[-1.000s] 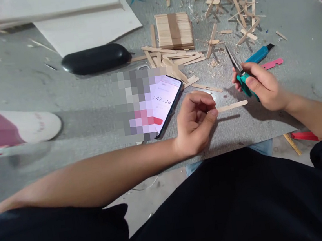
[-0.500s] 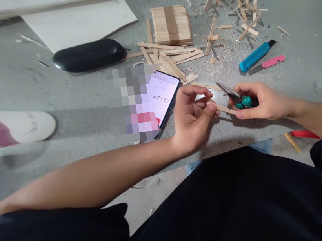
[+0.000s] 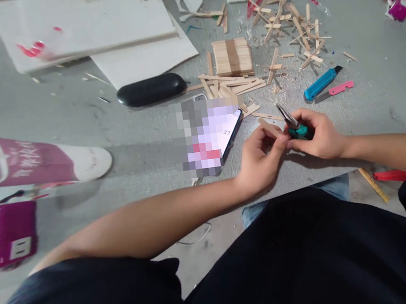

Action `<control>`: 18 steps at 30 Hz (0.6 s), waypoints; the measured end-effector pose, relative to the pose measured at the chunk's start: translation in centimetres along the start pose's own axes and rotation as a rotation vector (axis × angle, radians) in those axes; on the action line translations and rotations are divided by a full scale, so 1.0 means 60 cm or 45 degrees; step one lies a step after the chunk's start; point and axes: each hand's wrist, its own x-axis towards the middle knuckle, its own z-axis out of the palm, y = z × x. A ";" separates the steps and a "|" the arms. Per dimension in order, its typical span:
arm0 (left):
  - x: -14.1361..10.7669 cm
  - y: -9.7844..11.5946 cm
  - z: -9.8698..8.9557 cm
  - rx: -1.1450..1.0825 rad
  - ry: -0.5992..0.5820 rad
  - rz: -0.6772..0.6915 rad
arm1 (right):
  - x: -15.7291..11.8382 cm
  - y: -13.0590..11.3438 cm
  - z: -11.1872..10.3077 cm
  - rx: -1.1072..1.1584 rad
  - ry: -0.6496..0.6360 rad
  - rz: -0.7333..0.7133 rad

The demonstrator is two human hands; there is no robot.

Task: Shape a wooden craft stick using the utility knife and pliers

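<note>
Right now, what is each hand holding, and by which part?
The left hand pinches a stick toward its near end, partly hidden; the right hand grips pliers by the green handles.

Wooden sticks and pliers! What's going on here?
A person is pinching a flat wooden stick in the left hand and holding green-handled pliers in the right hand. The two hands are close together over the near edge of the grey table. Beyond them are a banded bundle of sticks and some crossed sticks. A blue cutter lies beside a pink-handled blade.
</note>
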 end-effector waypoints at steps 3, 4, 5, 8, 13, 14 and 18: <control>-0.002 0.006 0.003 -0.094 -0.012 -0.110 | 0.008 0.011 -0.021 -0.050 0.085 -0.063; -0.003 0.009 0.003 -0.146 -0.066 -0.179 | 0.010 0.014 -0.030 -0.066 0.121 -0.086; -0.004 0.010 0.004 -0.196 -0.122 -0.246 | 0.011 0.017 -0.038 -0.080 0.151 -0.107; -0.006 0.012 0.003 -0.279 -0.165 -0.359 | 0.015 0.026 -0.056 -0.122 0.138 -0.147; -0.003 0.013 -0.005 -0.257 -0.073 -0.374 | 0.018 0.029 -0.064 -0.173 -0.171 -0.157; -0.003 0.015 -0.006 -0.231 -0.071 -0.363 | 0.017 0.027 -0.066 -0.207 -0.200 -0.161; -0.007 0.027 -0.010 -0.134 -0.055 -0.320 | 0.011 0.015 -0.087 -0.584 -0.251 -0.181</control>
